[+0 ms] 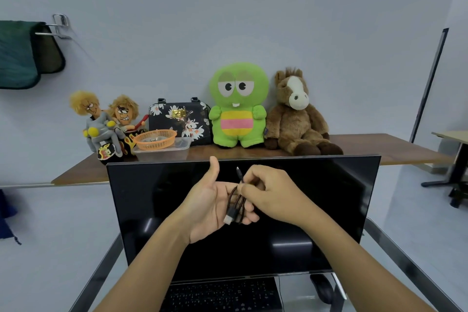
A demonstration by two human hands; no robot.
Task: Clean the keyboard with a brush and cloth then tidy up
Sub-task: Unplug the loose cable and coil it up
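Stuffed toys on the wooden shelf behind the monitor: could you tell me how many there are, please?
4: two blond-haired dolls at the left end, a green plush beside the floral bag, and a brown horse to its right. The monitor may hide others.

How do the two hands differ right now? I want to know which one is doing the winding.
The left hand lies palm up, fingers straight and thumb raised; the right hand is turned palm down with fingers curled. The left only carries the looped cable across its fingers; the right pinches the cable near its upper plug. Both are raised in front of the dark monitor and touch the same cable.
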